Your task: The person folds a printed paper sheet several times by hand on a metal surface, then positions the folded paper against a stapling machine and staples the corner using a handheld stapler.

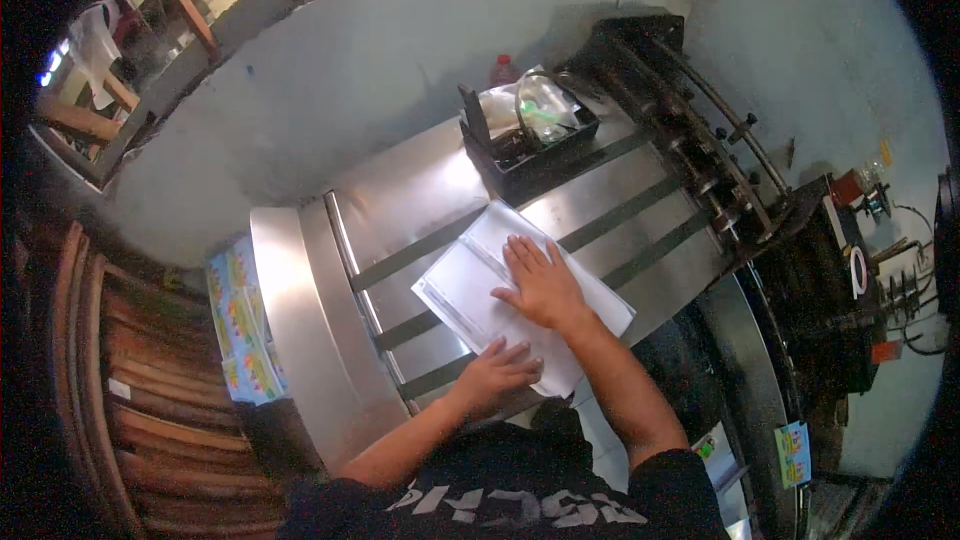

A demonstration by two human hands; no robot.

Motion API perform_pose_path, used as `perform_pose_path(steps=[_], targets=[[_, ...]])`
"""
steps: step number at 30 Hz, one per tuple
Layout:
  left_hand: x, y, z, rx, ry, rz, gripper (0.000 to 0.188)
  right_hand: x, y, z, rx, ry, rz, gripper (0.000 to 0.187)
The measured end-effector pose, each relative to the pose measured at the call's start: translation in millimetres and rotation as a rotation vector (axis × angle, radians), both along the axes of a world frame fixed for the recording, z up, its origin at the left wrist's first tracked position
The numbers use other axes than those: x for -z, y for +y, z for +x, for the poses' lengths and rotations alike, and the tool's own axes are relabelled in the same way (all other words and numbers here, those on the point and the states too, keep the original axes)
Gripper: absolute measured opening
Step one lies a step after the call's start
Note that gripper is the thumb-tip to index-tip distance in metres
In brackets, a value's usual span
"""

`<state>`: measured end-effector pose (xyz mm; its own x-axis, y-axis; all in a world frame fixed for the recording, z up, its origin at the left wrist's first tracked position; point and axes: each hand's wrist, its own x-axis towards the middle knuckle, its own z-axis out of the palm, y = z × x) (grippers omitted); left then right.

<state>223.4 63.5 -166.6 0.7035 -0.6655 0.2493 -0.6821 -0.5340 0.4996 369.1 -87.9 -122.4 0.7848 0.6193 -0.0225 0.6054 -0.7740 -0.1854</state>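
Observation:
A stack of white paper sheets (pixel 470 295) lies at an angle across a metal machine bed with dark belts. My right hand (pixel 543 285) rests flat on the upper part of the paper, fingers stretched out and pointing away from me. Lower down, at the near left edge of the sheets, is my left hand (pixel 497 375), its fingers extended over the paper's edge. Neither hand grips anything that I can see. Faint lines of print run along the left side of the top sheet.
Behind the paper stands a black tray (pixel 545 152) holding a plastic bag and small items. Dark rods and rollers (pixel 715 155) sit at the right. Printed colourful sheets (pixel 240 325) and wooden slats (pixel 180 390) are on the left. A red-capped bottle (pixel 503 70) stands by the wall.

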Motion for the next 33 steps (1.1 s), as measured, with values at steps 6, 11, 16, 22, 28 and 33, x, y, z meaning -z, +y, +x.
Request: perform_pose_path(steps=[6,11,16,22,28,33], targets=[[-4,1,-5,0.007,0.023,0.067,0.034,1,15,34,0.081,-0.004,-0.026,0.080],[-9,-1,-6,-0.002,0.042,0.066,0.033,8,24,54,0.147,-0.058,-0.045,0.084],[-11,8,-18,0.071,0.051,0.129,0.033,-6,32,73,0.215,0.025,-0.177,0.085],[-10,5,-20,0.026,0.029,0.088,0.033,-1,29,25,0.083,-0.121,-0.028,0.084],[-7,4,-24,0.004,0.104,-0.006,0.032,6,-6,-66,-0.233,0.119,-0.087,0.081],[-15,4,-21,0.024,0.072,0.014,0.034,5,-4,-20,-0.091,0.051,-0.091,0.081]])
